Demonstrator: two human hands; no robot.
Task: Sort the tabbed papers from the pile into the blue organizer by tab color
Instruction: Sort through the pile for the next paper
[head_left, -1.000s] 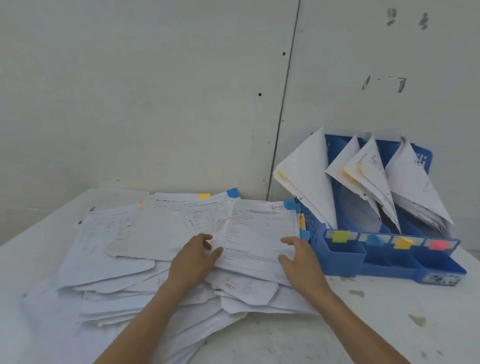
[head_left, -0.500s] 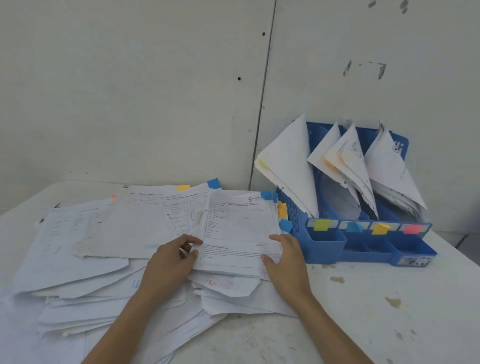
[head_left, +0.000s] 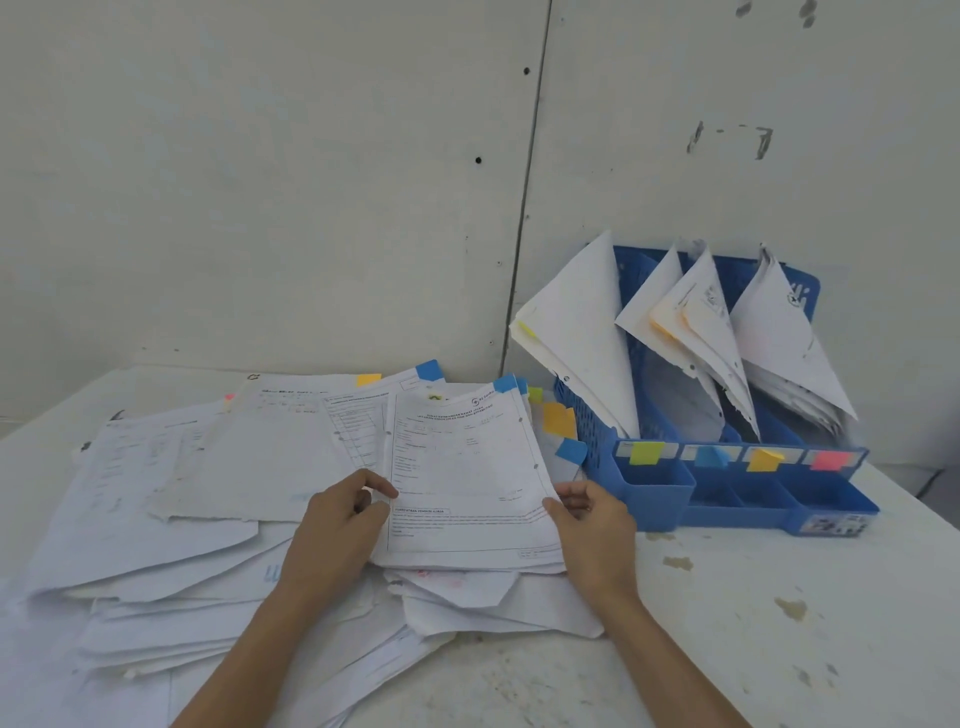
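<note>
A loose pile of white papers covers the left half of the table, with blue, yellow and pink tabs at its far edges. On top lies a printed sheet with a blue tab. My left hand pinches its left edge. My right hand grips its right edge. The sheet's near part is lifted a little off the pile. The blue organizer stands to the right against the wall. Its slots hold upright papers, and its front rail carries green, blue, orange and pink labels.
Loose orange and blue tabs stick out of the pile beside the organizer's left wall. The white table has brown stains to the right of my right arm. A grey wall rises directly behind the pile and the organizer.
Both hands went from resting flat on the top sheet to gripping its two side edges, and the sheet has risen slightly from the pile.
</note>
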